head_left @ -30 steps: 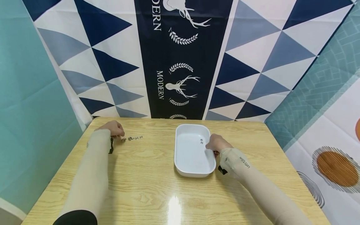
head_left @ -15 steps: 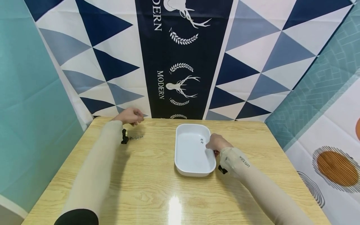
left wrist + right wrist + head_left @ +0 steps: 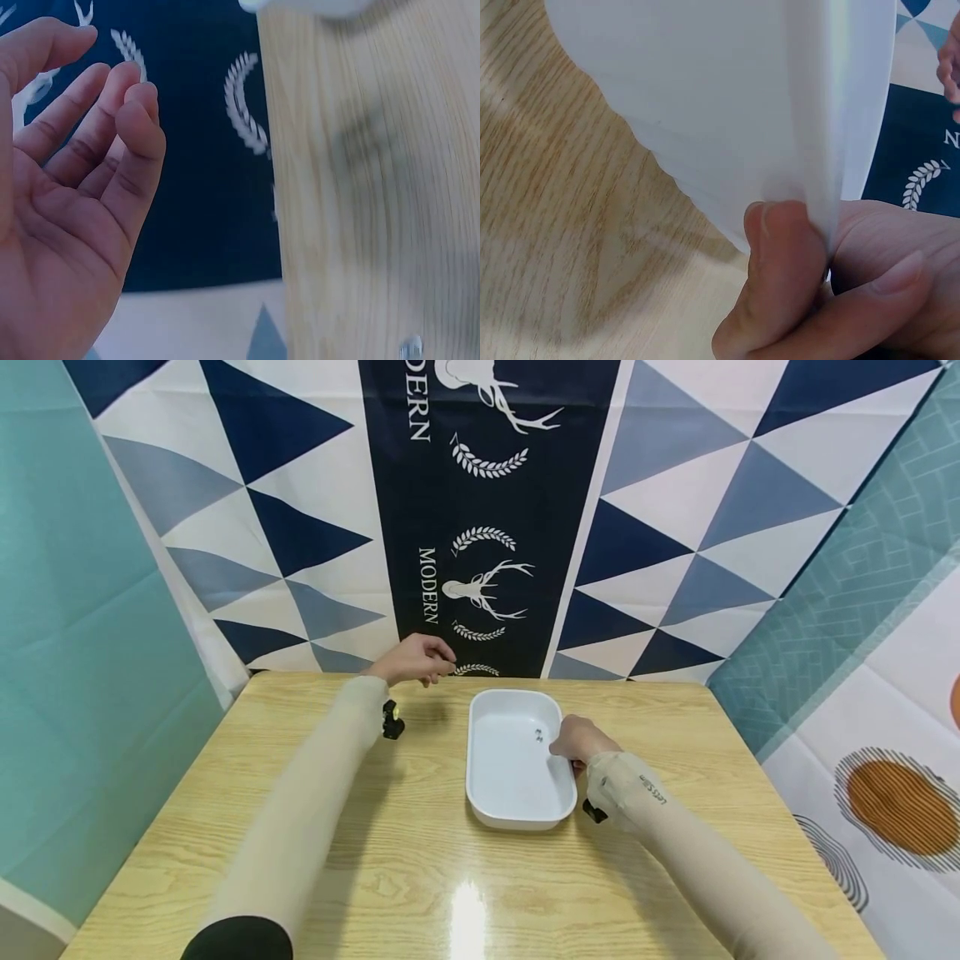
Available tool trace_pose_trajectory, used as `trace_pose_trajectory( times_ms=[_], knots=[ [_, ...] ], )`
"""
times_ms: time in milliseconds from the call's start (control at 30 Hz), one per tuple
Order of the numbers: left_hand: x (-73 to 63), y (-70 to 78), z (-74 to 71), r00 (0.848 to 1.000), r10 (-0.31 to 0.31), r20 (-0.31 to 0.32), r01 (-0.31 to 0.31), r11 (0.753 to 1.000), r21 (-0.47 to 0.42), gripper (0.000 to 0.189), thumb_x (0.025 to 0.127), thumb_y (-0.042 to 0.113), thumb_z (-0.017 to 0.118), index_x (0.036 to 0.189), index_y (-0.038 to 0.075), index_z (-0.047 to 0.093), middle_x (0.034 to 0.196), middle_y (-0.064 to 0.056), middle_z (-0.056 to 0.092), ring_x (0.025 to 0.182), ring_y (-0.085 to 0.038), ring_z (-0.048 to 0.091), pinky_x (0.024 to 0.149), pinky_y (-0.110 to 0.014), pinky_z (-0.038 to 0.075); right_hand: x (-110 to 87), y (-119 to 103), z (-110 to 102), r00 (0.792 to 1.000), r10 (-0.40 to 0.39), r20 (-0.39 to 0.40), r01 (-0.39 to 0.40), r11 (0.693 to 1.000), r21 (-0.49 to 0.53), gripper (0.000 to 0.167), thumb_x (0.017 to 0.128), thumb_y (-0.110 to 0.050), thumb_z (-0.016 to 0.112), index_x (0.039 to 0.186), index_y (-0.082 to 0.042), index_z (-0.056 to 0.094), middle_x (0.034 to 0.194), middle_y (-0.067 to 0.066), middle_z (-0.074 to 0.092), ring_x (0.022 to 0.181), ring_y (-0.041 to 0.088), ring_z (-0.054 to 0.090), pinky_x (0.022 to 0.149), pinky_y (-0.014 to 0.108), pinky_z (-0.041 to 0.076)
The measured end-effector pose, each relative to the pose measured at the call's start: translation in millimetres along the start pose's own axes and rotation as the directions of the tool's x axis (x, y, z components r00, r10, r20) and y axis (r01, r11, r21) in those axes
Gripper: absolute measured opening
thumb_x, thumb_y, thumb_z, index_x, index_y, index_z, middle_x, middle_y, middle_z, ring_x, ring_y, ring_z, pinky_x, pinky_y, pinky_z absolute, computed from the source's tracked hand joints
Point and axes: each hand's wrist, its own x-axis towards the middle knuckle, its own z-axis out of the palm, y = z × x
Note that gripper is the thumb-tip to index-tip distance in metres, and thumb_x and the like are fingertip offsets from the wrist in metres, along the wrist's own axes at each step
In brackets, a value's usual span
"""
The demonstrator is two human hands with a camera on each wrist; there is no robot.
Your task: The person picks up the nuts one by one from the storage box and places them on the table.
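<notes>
My left hand [image 3: 423,660] is raised over the table's far edge, left of a white rectangular tray [image 3: 517,822]. In the left wrist view the left hand [image 3: 82,187] has loosely bent fingers. A gap shows between its thumb and fingertips, and no object is visible in it. My right hand [image 3: 581,742] grips the tray's right rim. In the right wrist view its fingers [image 3: 784,255] curl against the outside of the tray wall [image 3: 705,97]. Tiny shiny metal pieces [image 3: 538,736] lie inside the tray near the right hand.
A small shiny piece [image 3: 410,348] lies on the wood-grain table [image 3: 405,860]. My left forearm [image 3: 315,802] covers the spot where several small metal pieces lay. A patterned cloth [image 3: 487,510] hangs right behind the table.
My left hand has lifted from the row of small metal pieces and moved right towards the tray. The right hand and tray have stayed in place.
</notes>
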Motion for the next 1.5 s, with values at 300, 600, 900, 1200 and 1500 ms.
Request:
trace_pose_trajectory(
  times_ms=[300, 600, 900, 1200, 1500],
  knots=[
    [11.5, 19.2, 28.5, 0.996, 0.077, 0.055, -0.075, 0.997, -0.035, 0.024, 0.094, 0.024, 0.072, 0.112, 0.007, 0.070, 0.100, -0.015, 0.072, 0.077, -0.027, 0.065, 0.064, -0.030, 0.056, 2.5, 0, 1, 1.000, 0.006, 0.000, -0.006, 1.000, -0.016, 0.039, 0.097, -0.011, 0.062, 0.125, 0.015, 0.058, 0.075, 0.016, 0.065, 0.052, 0.015, 0.056, 0.049, 0.023, 0.046],
    [24.3, 37.2, 55.9, 0.988, 0.119, 0.102, -0.119, 0.993, -0.005, 0.022, 0.094, 0.021, 0.072, 0.112, 0.008, 0.070, 0.102, -0.018, 0.073, 0.072, -0.021, 0.065, 0.073, -0.043, 0.060, 4.2, -2, 0, 1.000, 0.013, -0.001, -0.013, 1.000, -0.014, 0.042, 0.097, -0.011, 0.061, 0.128, 0.016, 0.055, 0.077, 0.017, 0.065, 0.054, 0.016, 0.057, 0.050, 0.024, 0.049],
    [34.1, 51.7, 83.1, 0.979, 0.136, 0.151, -0.139, 0.990, 0.015, 0.023, 0.096, 0.020, 0.068, 0.115, 0.006, 0.070, 0.102, -0.018, 0.072, 0.077, -0.025, 0.067, 0.066, -0.030, 0.058, 2.1, -3, -2, 1.000, 0.021, 0.004, -0.021, 1.000, -0.012, 0.038, 0.098, -0.011, 0.062, 0.125, 0.015, 0.057, 0.076, 0.016, 0.065, 0.053, 0.015, 0.057, 0.049, 0.023, 0.048],
    [44.6, 54.1, 107.4, 0.978, 0.103, 0.181, -0.112, 0.993, 0.044, 0.024, 0.096, 0.025, 0.069, 0.114, 0.009, 0.070, 0.096, -0.005, 0.071, 0.075, -0.018, 0.067, 0.069, -0.029, 0.059, 0.2, -1, -2, 0.999, 0.045, 0.014, -0.044, 0.999, -0.016, 0.036, 0.098, -0.013, 0.063, 0.124, 0.012, 0.057, 0.077, 0.015, 0.065, 0.054, 0.015, 0.057, 0.050, 0.023, 0.047],
    [46.3, 47.5, 124.6, 0.983, 0.066, 0.173, -0.076, 0.995, 0.057, 0.021, 0.096, 0.021, 0.067, 0.112, 0.007, 0.070, 0.092, -0.005, 0.069, 0.074, -0.015, 0.065, 0.069, -0.026, 0.057, 1.6, 0, -1, 0.999, 0.035, 0.008, -0.034, 0.999, -0.012, 0.037, 0.098, -0.013, 0.064, 0.125, 0.012, 0.057, 0.077, 0.016, 0.067, 0.053, 0.016, 0.059, 0.049, 0.024, 0.049]
  ],
)
